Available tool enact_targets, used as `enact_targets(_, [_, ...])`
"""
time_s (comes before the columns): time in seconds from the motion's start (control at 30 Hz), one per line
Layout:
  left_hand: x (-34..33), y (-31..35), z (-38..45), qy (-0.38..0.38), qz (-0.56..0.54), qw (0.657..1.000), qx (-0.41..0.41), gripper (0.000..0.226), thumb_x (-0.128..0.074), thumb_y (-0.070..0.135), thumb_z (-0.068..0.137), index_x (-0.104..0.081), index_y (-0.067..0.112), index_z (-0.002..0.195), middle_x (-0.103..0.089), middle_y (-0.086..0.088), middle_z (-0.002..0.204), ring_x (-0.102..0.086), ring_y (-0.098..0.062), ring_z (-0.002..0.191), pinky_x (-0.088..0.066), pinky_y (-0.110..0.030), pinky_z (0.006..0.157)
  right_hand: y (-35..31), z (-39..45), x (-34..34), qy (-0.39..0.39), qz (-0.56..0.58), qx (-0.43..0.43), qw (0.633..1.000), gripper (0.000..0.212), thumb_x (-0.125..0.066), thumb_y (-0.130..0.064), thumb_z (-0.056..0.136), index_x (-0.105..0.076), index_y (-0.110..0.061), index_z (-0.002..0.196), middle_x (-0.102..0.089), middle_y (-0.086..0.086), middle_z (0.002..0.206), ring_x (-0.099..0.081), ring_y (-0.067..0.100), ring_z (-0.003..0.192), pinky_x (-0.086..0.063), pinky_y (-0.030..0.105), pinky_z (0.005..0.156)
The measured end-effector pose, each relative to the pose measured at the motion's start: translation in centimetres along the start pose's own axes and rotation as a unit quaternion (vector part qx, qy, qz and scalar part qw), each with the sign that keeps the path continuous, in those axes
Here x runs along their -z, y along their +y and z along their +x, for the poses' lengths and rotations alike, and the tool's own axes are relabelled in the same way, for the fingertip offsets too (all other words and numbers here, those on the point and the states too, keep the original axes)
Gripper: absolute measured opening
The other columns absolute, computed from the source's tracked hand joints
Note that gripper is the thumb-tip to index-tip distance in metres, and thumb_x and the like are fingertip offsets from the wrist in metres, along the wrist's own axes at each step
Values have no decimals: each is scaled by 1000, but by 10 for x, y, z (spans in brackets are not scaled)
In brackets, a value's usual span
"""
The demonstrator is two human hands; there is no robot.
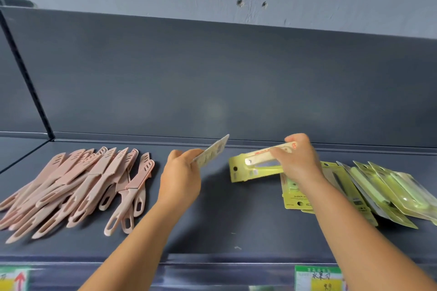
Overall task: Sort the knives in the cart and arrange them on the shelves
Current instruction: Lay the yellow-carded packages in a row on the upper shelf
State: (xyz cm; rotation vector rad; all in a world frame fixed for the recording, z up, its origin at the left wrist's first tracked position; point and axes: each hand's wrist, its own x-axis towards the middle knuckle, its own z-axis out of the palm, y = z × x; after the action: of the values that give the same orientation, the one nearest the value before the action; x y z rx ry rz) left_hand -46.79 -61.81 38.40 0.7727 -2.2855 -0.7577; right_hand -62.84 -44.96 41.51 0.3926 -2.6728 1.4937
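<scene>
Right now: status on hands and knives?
Left hand holds a carded knife above the shelf. Right hand grips a knife pack beside the green packs. Pink knives piled left. Nothing blocking.

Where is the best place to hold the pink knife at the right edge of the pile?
Probably the looped handle of the pink knife, approached from the front shelf edge: it points toward the person and lies clear of the pile, while the sheathed blade end overlaps its neighbours.

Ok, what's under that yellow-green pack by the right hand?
The yellow-green pack is tilted, its left end over bare shelf. Its right end is hidden by the right hand, so I cannot tell whether it rests on the carded packs.
</scene>
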Motion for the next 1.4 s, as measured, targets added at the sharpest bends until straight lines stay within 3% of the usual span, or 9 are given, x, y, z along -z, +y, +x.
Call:
enact_targets(0.1, [-2, 3, -5, -56, 141, 986, -64, 56, -41, 1, 86, -52, 36, 128, -40, 3, 115, -48, -23, 70, -36, -28, 62, 3, -1, 3, 65, -18, 3, 998, 32, -51, -19, 91, -47, -29, 120, -47, 8, 117, -44, 13, 64, -30, 27, 52])
enact_targets(0.23, [-5, 1, -11, -136, 235, 955, -121, 53, -44, 6, 86, -43, 34, 131, -36, 3, 126, -52, -24, 84, -36, -29, 64, 5, -9, -2, 8, -99, -14, 995, 39, -39, -9, 92, -52, -27, 124, -40, 12, 128, -45, 20, 70, -34, 28, 62])
enact_targets(0.43, [-4, 8, -11, -202, 274, 934, -110, 36, -47, 48, 91, -48, 24, 118, -45, 2, 126, -54, -26, 103, -35, -30, 83, 4, -22, -9, -25, -246, 27, 968, 30, -49, -38, 91, -49, -27, 119, -55, 7, 115, -51, 27, 94, -35, 29, 69])
enact_targets(0.63, [-5, 5, -4, -222, 232, 943, -82, 52, -45, 6, 85, -37, 19, 135, -39, -1, 129, -43, -25, 116, -44, -35, 87, 7, -27, -26, -40, -343, 73, 936, 36, -41, -50, 93, -42, -22, 115, -59, 12, 112, -50, 33, 106, -37, 36, 78])
enact_targets(0.83, [4, -1, 0, -284, 232, 909, -197, 69, -41, -6, 77, -42, 33, 134, -34, 3, 128, -36, -21, 121, -38, -30, 93, 10, -29, -31, -85, -409, 101, 903, 44, -27, -60, 93, -42, -22, 112, -62, 9, 114, -51, 32, 109, -37, 36, 80])
enact_targets(0.97, [-2, 3, -10, -186, 292, 918, -195, 71, -46, 6, 83, -25, 35, 143, -30, -3, 127, -33, -24, 114, -33, -27, 88, 11, -32, -34, -124, -424, 96, 892, 51, -23, -61, 93, -50, -22, 112, -59, 7, 114, -50, 29, 107, -37, 34, 73])
enact_targets(1.07, [-10, 14, -28, -159, 237, 949, -131, 44, -41, 29, 95, -33, 25, 138, -37, -7, 120, -40, -27, 108, -36, -30, 81, 14, -34, -36, -139, -343, 188, 910, 34, -32, -44, 97, -50, -29, 122, -47, 2, 123, -43, 25, 113, -40, 34, 86])
enact_targets(1.23, [-30, 21, -37, -220, 224, 939, -138, 58, -35, 61, 91, -35, 21, 134, -33, -6, 132, -39, -28, 119, -37, -38, 99, 15, -37, -34, -200, -286, 237, 907, 36, -35, -22, 98, -51, -26, 130, -45, -1, 129, -46, 23, 113, -43, 37, 93])
enact_targets(1.4, [-32, 13, -17, -246, 190, 937, -163, 60, -45, 54, 91, -29, 20, 138, -24, 1, 144, -29, -22, 133, -27, -38, 107, 17, -39, -27, -179, -333, 203, 903, 28, -33, -28, 99, -55, -23, 116, -46, 1, 116, -49, 22, 101, -47, 35, 83])
